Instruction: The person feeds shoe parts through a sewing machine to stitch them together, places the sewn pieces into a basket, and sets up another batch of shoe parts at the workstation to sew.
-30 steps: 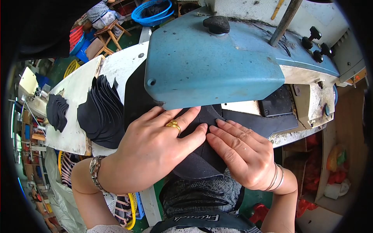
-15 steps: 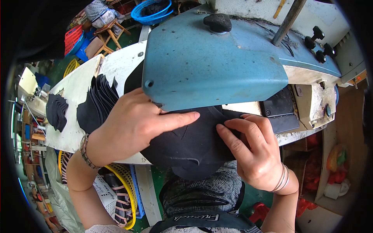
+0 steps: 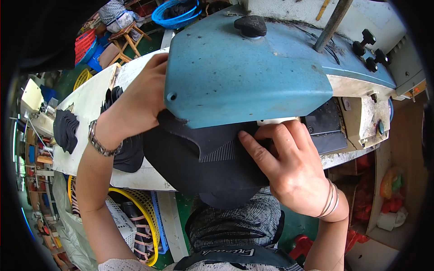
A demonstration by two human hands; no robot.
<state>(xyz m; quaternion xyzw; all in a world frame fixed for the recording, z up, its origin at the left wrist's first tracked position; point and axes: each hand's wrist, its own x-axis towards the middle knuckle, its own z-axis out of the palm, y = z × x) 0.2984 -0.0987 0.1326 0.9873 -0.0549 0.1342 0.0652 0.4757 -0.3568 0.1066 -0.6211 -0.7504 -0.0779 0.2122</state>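
A black fabric piece (image 3: 194, 169) lies beneath the front of the blue machine head (image 3: 244, 77) and hangs over the table's near edge, with a ribbed patch showing near its middle. My left hand (image 3: 142, 97) is at the machine's left end, by the fabric's upper left part; its fingertips are hidden behind the machine head. My right hand (image 3: 287, 158) rests on the right part of the fabric, index finger extended onto it and the other fingers bent, their tips partly hidden. Behind my left wrist is a stack of black pieces (image 3: 129, 156), partly covered.
Another stack of black pieces (image 3: 66, 130) sits farther left on the white table (image 3: 92, 101). A yellow basket (image 3: 153, 239) stands below the table edge. Blue baskets (image 3: 176, 16) and a wooden stool (image 3: 131, 43) are at the back left.
My left hand has moved up and left, behind the machine's left end. The fabric has shifted and spread left, showing the ribbed patch. My right hand, first flat beside the left, is now bent.
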